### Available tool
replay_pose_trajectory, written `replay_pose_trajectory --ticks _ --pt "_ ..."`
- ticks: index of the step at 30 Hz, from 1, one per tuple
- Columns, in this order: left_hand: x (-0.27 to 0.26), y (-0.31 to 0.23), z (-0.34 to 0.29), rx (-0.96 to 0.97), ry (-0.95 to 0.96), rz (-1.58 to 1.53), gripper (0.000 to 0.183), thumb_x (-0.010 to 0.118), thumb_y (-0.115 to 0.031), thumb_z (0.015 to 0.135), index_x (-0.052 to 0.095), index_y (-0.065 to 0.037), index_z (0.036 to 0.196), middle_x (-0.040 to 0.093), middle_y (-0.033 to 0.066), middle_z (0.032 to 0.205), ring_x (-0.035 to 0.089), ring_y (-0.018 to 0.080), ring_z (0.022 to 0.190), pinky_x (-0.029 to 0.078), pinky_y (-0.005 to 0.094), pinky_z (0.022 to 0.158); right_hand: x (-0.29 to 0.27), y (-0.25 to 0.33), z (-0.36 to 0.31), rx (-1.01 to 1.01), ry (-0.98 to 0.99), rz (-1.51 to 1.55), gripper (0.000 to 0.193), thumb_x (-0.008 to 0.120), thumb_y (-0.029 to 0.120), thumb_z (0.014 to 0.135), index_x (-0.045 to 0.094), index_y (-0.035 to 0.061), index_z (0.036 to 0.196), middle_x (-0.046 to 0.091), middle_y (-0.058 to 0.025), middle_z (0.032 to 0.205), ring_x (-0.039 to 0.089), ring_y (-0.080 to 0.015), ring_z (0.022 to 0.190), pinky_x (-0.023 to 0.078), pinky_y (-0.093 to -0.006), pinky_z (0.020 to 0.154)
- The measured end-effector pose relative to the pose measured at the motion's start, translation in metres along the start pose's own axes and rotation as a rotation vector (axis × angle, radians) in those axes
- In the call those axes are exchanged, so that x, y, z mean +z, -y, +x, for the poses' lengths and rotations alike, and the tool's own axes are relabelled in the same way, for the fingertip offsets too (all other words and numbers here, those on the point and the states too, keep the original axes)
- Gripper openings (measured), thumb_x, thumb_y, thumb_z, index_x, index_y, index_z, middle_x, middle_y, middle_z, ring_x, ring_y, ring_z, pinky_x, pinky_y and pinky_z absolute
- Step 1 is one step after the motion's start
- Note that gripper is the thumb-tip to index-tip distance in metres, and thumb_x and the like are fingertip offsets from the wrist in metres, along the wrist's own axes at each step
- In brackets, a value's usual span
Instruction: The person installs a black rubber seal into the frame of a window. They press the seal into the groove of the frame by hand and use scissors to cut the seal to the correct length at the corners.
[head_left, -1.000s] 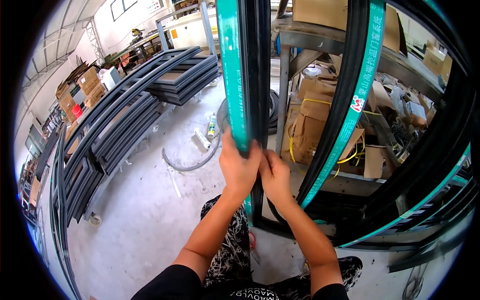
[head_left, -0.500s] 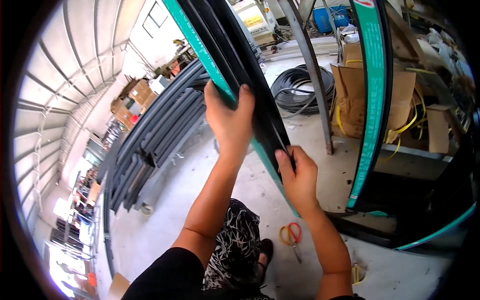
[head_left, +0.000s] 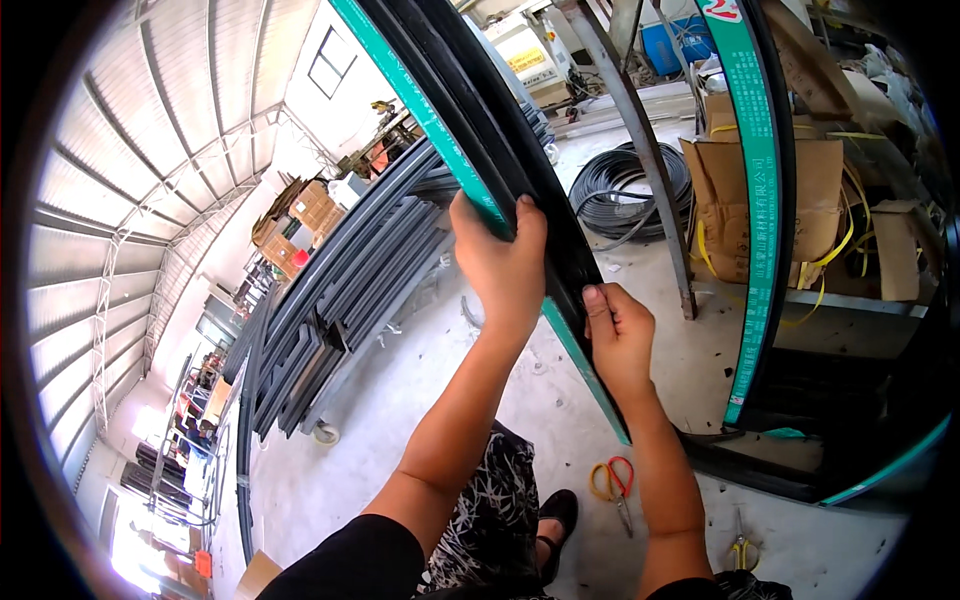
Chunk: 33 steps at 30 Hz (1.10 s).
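Note:
A long black grooved frame bar (head_left: 560, 228) with green printed film along its left edge slants down in front of me. My left hand (head_left: 503, 262) is closed round its green edge, thumb on the black face and fingers hidden behind. Lower down, my right hand (head_left: 624, 338) grips the right edge between its thumb and curled fingers. I cannot make out whether anything small lies under that thumb. Right of the hands rises another black bar with green film (head_left: 752, 215). On the floor below lie scissors with one red and one yellow handle (head_left: 613, 485).
Yellow-handled scissors (head_left: 741, 553) lie at the lower right. Dark profiles (head_left: 345, 300) are stacked on a wheeled rack at the left. A black coil (head_left: 625, 190) lies behind a slanted metal post (head_left: 655, 175). Cardboard boxes (head_left: 728, 225) with yellow straps stand at the right.
The whole scene has shifted right in the picture as the view moved. My hands are somewhat closer together along the bar, both still gripping it.

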<state>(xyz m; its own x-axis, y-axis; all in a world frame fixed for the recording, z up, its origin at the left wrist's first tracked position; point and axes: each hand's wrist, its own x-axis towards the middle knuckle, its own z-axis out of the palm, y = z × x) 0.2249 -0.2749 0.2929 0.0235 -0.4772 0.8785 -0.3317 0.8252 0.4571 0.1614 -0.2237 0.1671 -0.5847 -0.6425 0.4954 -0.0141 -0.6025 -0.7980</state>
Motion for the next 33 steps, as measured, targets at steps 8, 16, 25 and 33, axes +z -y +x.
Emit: replay_pose_trajectory --ticks 8,16,25,33 --pt "-0.002 0.006 -0.010 -0.028 0.073 -0.078 0.054 0.071 -0.015 0.087 0.044 0.003 0.130 0.063 0.0164 0.108 0.062 0.0228 0.095 0.049 0.0340 0.087 -0.018 0.014 0.004 0.205 0.107 0.298 0.039 0.059 0.029 0.101 0.056 0.0012 0.074 0.047 0.0015 0.056 0.045 -0.0061 0.053 0.034 -0.0224 0.050" --pt "-0.005 0.021 -0.029 -0.116 0.159 -0.209 0.054 0.067 -0.013 0.090 0.040 0.001 0.135 0.060 0.0142 0.113 0.057 0.0214 0.102 0.044 0.0329 0.094 -0.044 0.020 0.010 0.506 0.370 0.742 0.037 0.055 0.034 0.102 0.056 0.0041 0.080 0.043 0.0019 0.055 0.031 -0.0039 0.040 0.022 -0.0219 0.038" --pt "0.001 0.025 -0.028 -0.087 0.076 -0.179 0.044 0.067 -0.013 0.090 0.048 0.002 0.127 0.064 0.0145 0.104 0.061 0.0220 0.093 0.048 0.0339 0.087 0.008 0.002 -0.002 0.170 0.007 0.060 0.038 0.060 0.030 0.100 0.056 0.0032 0.073 0.048 -0.0040 0.054 0.046 -0.0126 0.047 0.036 -0.0302 0.046" --pt "0.003 0.021 -0.028 -0.008 0.040 -0.069 0.038 0.067 -0.014 0.090 0.050 0.002 0.120 0.064 0.0152 0.097 0.062 0.0241 0.086 0.049 0.0357 0.081 0.020 -0.003 0.000 -0.090 -0.147 -0.240 0.032 0.061 0.024 0.098 0.056 0.0021 0.075 0.054 -0.0185 0.061 0.052 -0.0361 0.053 0.042 -0.0419 0.050"
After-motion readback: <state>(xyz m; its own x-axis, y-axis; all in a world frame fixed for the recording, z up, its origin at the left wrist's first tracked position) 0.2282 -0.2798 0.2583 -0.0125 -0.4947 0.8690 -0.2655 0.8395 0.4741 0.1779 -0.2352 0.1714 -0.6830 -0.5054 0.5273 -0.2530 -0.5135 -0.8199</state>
